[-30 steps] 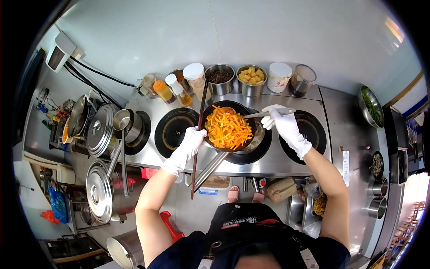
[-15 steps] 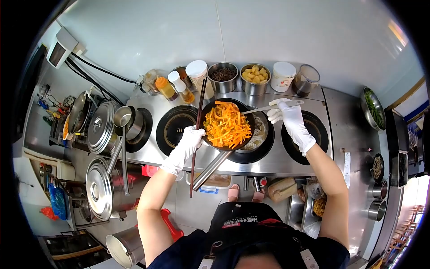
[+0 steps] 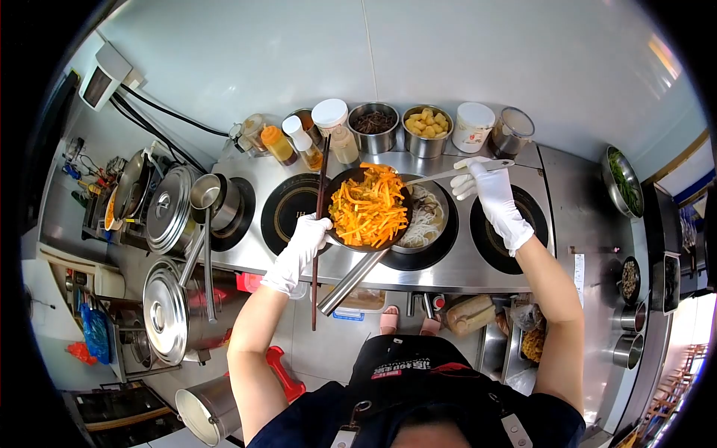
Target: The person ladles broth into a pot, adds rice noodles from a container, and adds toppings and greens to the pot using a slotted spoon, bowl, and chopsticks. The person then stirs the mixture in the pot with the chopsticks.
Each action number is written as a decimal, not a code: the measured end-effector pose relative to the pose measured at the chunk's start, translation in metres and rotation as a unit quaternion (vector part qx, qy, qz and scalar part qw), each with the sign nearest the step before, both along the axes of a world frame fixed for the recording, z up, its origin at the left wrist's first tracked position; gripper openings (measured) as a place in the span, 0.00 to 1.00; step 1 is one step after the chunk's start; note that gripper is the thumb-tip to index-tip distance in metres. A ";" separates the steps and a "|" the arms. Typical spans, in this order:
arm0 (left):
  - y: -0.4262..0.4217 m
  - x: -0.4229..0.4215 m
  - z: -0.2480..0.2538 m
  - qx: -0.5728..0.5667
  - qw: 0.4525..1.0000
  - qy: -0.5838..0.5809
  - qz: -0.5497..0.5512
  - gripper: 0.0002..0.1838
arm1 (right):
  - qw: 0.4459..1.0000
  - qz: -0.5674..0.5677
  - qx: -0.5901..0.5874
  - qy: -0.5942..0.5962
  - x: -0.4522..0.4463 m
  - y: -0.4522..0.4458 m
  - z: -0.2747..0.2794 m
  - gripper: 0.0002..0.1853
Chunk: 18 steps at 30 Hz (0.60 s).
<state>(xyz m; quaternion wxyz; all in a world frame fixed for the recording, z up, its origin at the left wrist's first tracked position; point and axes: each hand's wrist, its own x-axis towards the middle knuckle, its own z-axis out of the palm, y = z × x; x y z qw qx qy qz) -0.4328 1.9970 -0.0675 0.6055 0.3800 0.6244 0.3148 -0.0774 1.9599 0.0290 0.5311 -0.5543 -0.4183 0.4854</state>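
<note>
"Orange strips, then: where do they sit?"

"Heaped in a black bowl, which overlaps a steel pan on the stove. Take the bowl as the clock's centre, twelve toward the wall; the pan shows at three o'clock."

"And the person's hands?"

"Both are white-gloved. The left hand is at eight o'clock, fingers closed on the bowl's rim, with long dark sticks held alongside. The right hand is near two o'clock, thumb and fingers pinching a metal utensil by its handle; its other end runs to the bowl's edge, and whether it touches the strips cannot be told."

"How far along does the work look?"

"Cutting and gathering seem done, judging by the full pile. Pale strands lie in the pan with no orange seen among them, so the two foods look unmixed. Dark strips at twelve o'clock and yellow chunks at one wait in separate steel containers, apart from the bowl."
</note>
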 end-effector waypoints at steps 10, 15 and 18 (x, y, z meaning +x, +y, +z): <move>-0.007 -0.026 0.007 0.006 1.000 0.019 0.014 0.09 | 0.997 -0.051 0.041 -0.033 0.024 -0.012 0.010 0.16; -0.012 -0.052 0.000 -0.001 0.999 0.017 0.044 0.07 | 0.994 -0.065 0.060 -0.058 0.025 -0.029 -0.015 0.12; -0.015 -0.060 0.001 0.002 0.997 0.030 0.067 0.06 | 0.994 -0.028 0.100 -0.045 0.016 -0.045 -0.055 0.10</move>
